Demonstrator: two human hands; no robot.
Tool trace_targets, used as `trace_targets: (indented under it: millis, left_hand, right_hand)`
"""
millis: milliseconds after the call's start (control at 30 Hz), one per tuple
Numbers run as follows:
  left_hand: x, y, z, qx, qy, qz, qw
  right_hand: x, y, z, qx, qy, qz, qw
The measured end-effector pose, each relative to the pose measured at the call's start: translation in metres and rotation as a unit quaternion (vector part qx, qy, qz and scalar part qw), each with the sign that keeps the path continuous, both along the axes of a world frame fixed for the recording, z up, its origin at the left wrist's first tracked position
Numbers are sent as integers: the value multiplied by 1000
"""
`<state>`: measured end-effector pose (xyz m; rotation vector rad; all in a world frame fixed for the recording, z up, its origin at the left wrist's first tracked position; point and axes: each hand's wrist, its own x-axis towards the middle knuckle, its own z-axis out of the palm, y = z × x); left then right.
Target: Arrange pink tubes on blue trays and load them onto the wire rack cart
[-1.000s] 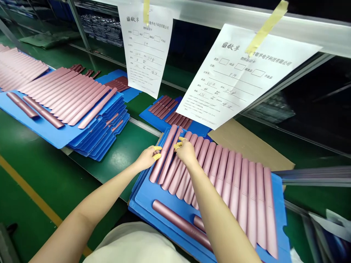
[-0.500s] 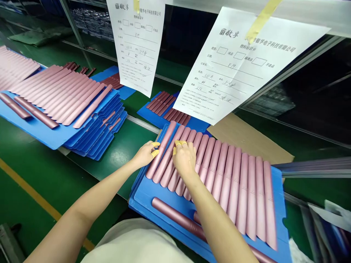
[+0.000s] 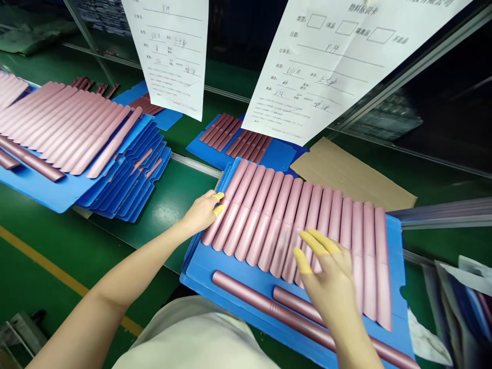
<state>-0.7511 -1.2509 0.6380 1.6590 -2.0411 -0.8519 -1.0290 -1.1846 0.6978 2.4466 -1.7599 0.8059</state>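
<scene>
Several long pink half-round strips [image 3: 257, 210] lie side by side in a row on a blue plastic sheet [image 3: 200, 279]. At the row's left end is my left hand [image 3: 203, 211], thumb and forefinger apart, their yellow-covered tips against the edge of the leftmost strip [image 3: 226, 202]. My right hand [image 3: 326, 271] is over the right half of the row with fingers spread and nothing held. It wears yellow finger covers too and hides parts of the strips below. Two darker pink strips, a long one [image 3: 249, 297] and a shorter one [image 3: 295, 302], lie crosswise along the near side.
On the left, a stack of blue sheets [image 3: 134, 189] carries more pink strips [image 3: 73, 128]. Two paper labels [image 3: 169, 61] [image 3: 326, 72] hang ahead. Smaller dark pink pieces [image 3: 219, 130] lie behind the row, beside a brown cardboard sheet [image 3: 346, 174].
My right hand has moved right and nearer, off the left strips, and its fingers have spread. The gap beside the leftmost strip has closed. My left hand stays at the row's left end.
</scene>
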Motion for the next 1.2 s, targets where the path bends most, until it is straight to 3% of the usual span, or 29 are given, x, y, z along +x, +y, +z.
trace_targets:
  millis: [67,133,267,333,500,667,800,1000,1200]
  left_hand:
    - [-1,1,2,8,-12,-6,1000]
    - [-4,2,6,17,-17,-10,1000]
    - [-6,-2,10,38,9,2,999]
    - [-4,-5,8,41,19,7,999]
    - [3,-7,-5,-29,39,18,999]
    - [-5,3,-17,-57,58,33,996]
    - [-14,4,-21,-80,27,33,996]
    - [-30,-21,-19,-42,25,-49,998]
    - [-43,-26,-20,-46,-22,-58,997]
  right_hand:
    - [-34,34,-3,-3,4,-55,998]
    - [-62,64,-9,-2,13,-156,988]
    - [-88,99,-20,112,50,-306,944]
    - [-87,105,-19,134,45,-329,934]
    - [-92,107,-6,92,30,-341,935]
    - [-143,92,-12,120,73,-397,907]
    - [-182,59,-25,121,63,-355,925]
    - [-216,8,-39,149,39,-352,923]
    - [-238,-9,-66,218,-29,-348,911]
